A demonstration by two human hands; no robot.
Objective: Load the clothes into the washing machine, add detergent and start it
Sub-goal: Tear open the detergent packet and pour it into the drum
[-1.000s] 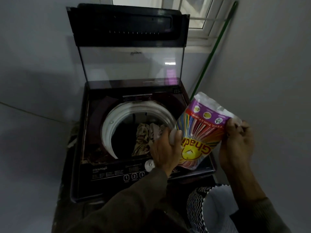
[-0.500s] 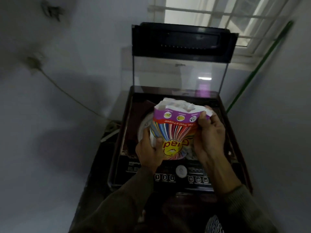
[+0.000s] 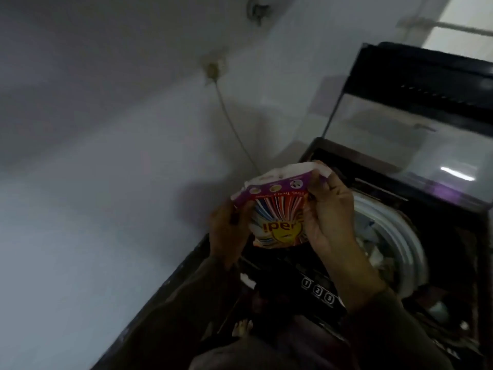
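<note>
Head view, dim light, frame tilted and motion-blurred.

Detergent packet [image 3: 277, 212]: held in both hands above the front left corner of the washing machine [image 3: 450, 252], over the control panel [image 3: 318, 291]. Packet is upside down to the camera; its print reads inverted. Purple band and white crumpled edge are at the top, striped multicolour face with a yellow patch below. Whether that upper edge is torn open cannot be told.

Left hand [image 3: 226, 233]: fingers curled round the packet's left side, gripping it from beneath and beside.

Right hand [image 3: 330, 217]: fingers and thumb pinch the packet's upper right corner at the white edge; the palm lies along the right side of the packet.

Both forearms are in dark sleeves [image 3: 394, 324].

Washing machine: top loader, lid [image 3: 416, 124] raised, transparent pane with a dark frame. White drum rim [image 3: 400, 236] is visible to the right of the hands. Pale clothes [image 3: 373, 252] lie inside the drum; detail is blurred. Three numbered buttons show on the control panel, just below the right wrist.

Surroundings: pale wall [image 3: 106, 182] on the left, a wall socket [image 3: 213, 69] with a cord [image 3: 234, 129] running down toward the machine. Part of a window [image 3: 464, 25] at top right.
</note>
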